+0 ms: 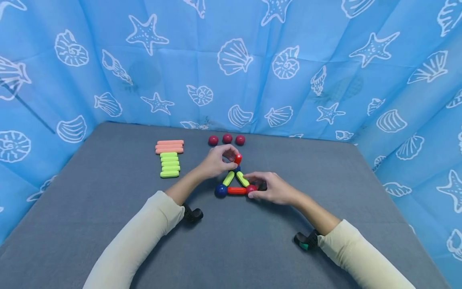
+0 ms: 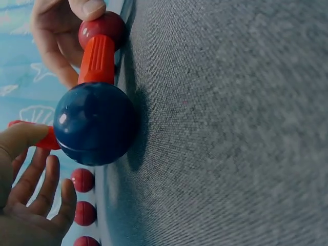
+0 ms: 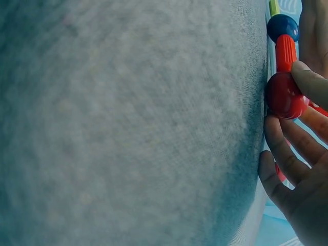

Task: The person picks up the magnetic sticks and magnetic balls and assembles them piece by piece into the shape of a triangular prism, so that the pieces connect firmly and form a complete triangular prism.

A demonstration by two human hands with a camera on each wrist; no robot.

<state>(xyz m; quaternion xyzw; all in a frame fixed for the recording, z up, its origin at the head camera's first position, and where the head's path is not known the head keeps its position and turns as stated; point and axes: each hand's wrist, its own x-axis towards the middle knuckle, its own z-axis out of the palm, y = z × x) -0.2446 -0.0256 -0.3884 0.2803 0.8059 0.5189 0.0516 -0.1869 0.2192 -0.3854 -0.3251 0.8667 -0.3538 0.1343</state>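
A triangle of rods and balls lies on the grey table. Its near side is a red rod (image 1: 236, 191) between a blue ball (image 1: 221, 190) and a dark red ball (image 1: 251, 188). Two yellow-green rods (image 1: 228, 178) run from these to a far blue ball (image 1: 237, 169). At that far corner my left hand (image 1: 216, 160) pinches another red rod (image 1: 238, 157), which stands up above the ball. My right hand (image 1: 273, 188) holds the dark red ball between thumb and fingers; the right wrist view shows the thumb (image 3: 309, 84) on top of it.
Three dark red balls (image 1: 227, 138) sit in a row behind the triangle. To the left lie stacked orange rods (image 1: 169, 147) and several yellow-green rods (image 1: 169, 163). A blue curtain (image 1: 202, 72) with shell prints hangs along the table's back edge.
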